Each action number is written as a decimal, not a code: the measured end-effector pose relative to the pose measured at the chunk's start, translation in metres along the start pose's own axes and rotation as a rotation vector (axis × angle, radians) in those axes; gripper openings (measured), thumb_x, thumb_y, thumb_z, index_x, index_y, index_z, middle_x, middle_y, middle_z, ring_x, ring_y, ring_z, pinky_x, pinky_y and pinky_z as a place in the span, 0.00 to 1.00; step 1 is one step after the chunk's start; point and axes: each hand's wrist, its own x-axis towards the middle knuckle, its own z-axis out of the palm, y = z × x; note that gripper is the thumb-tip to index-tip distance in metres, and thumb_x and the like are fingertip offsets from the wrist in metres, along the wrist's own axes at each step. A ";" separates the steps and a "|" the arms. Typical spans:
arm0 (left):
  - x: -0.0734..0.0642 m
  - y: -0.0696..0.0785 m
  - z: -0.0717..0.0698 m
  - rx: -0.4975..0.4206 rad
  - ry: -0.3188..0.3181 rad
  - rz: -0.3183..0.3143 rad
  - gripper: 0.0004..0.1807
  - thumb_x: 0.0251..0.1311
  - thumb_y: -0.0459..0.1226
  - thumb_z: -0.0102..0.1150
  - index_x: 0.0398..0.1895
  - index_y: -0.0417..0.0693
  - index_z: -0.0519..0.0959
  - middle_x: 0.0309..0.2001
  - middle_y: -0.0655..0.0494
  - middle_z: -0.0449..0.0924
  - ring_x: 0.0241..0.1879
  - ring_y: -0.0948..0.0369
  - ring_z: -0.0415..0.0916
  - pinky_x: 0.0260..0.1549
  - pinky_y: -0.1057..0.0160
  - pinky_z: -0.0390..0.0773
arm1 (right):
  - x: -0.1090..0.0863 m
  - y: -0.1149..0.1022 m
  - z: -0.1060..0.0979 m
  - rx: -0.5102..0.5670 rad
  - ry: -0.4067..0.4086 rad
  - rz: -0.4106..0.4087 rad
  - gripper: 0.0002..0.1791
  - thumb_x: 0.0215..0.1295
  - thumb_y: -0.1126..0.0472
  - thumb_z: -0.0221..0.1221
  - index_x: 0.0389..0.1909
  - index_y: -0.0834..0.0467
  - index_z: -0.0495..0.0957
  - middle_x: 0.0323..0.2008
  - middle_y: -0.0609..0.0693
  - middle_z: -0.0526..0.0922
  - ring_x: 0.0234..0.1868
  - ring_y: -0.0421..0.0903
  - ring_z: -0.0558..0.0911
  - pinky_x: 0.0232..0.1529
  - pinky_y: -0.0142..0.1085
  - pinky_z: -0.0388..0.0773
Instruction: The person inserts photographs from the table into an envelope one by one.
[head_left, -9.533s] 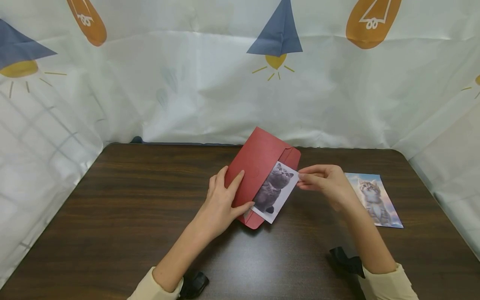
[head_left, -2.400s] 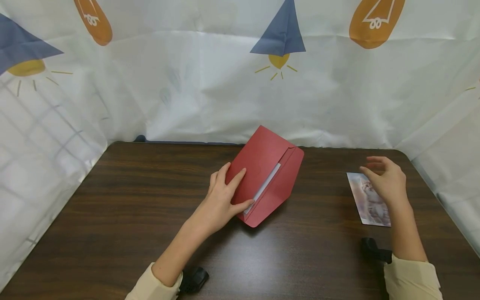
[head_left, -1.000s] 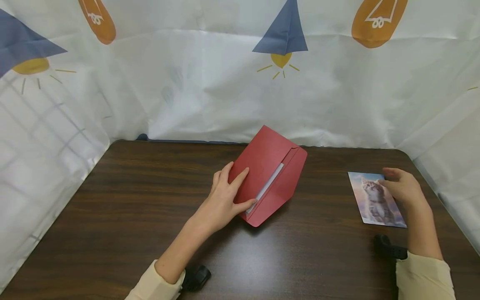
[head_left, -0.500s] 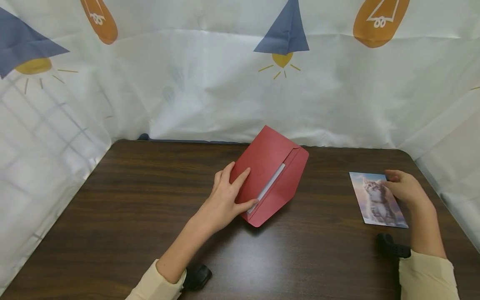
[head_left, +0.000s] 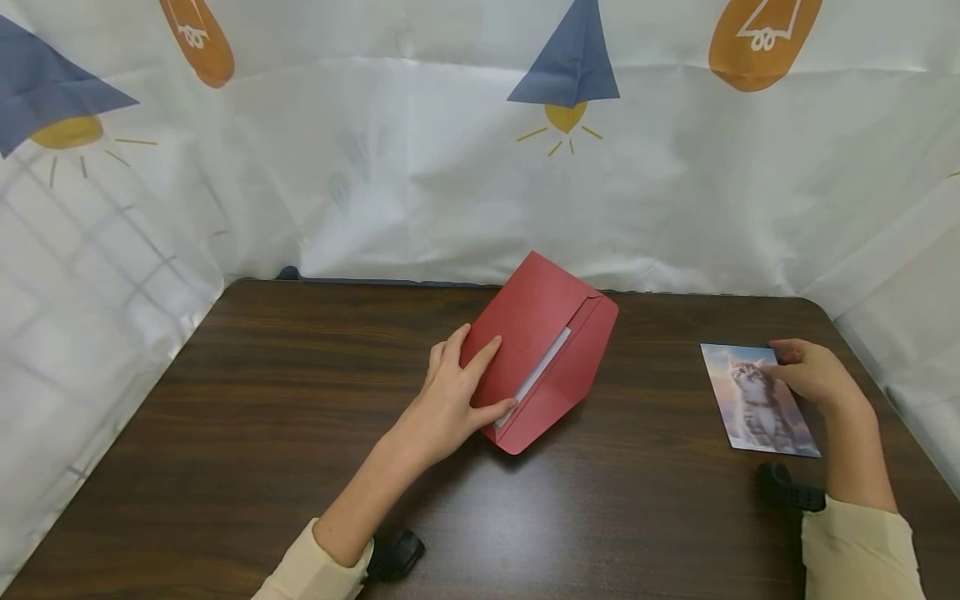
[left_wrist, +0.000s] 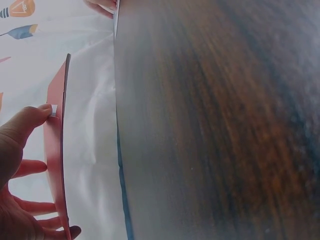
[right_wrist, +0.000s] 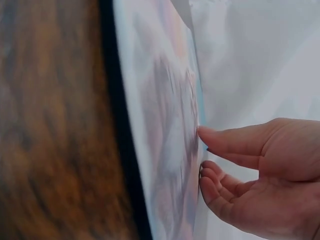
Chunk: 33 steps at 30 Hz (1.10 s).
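Gripping a red paper envelope [head_left: 517,325] in the left hand [head_left: 446,408], pinching a rectangular kitten-print card [head_left: 756,417] with the right [head_left: 813,375].
Left thumb at pocket mouth, by a thin white paper edge [head_left: 536,375]; other fingers spread across front and around envelope's edge. Round-cornered flap [head_left: 566,387] folded out. Right thumb on card face, fingers at its right edge; card well right of envelope. Dark wood-grain table [head_left: 637,508], creased white lamp-print sheet [head_left: 442,167] behind.
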 end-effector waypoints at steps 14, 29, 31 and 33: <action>-0.001 -0.001 0.000 -0.001 0.001 0.006 0.44 0.62 0.45 0.76 0.78 0.44 0.68 0.80 0.34 0.52 0.75 0.37 0.53 0.55 0.44 0.84 | -0.001 0.002 0.003 0.021 0.113 0.027 0.31 0.76 0.65 0.55 0.68 0.82 0.58 0.62 0.87 0.61 0.59 0.83 0.67 0.54 0.71 0.72; -0.001 -0.001 0.000 -0.005 0.003 0.003 0.43 0.63 0.45 0.76 0.79 0.44 0.68 0.80 0.35 0.51 0.75 0.38 0.53 0.54 0.45 0.84 | -0.004 -0.002 0.005 0.038 0.233 0.012 0.22 0.78 0.65 0.55 0.63 0.78 0.69 0.54 0.81 0.74 0.41 0.62 0.82 0.41 0.55 0.80; -0.001 -0.001 0.000 -0.006 0.001 0.004 0.43 0.63 0.45 0.76 0.79 0.44 0.68 0.80 0.35 0.51 0.75 0.38 0.53 0.54 0.45 0.85 | -0.004 -0.002 0.004 0.042 0.236 0.007 0.22 0.79 0.65 0.55 0.63 0.78 0.70 0.53 0.81 0.76 0.37 0.51 0.82 0.38 0.48 0.80; 0.000 -0.001 0.000 -0.006 0.001 0.007 0.43 0.63 0.45 0.76 0.79 0.44 0.68 0.80 0.35 0.51 0.75 0.38 0.53 0.53 0.45 0.85 | -0.004 -0.003 0.003 0.043 0.237 -0.003 0.22 0.79 0.65 0.55 0.64 0.78 0.70 0.53 0.80 0.77 0.35 0.41 0.82 0.35 0.39 0.79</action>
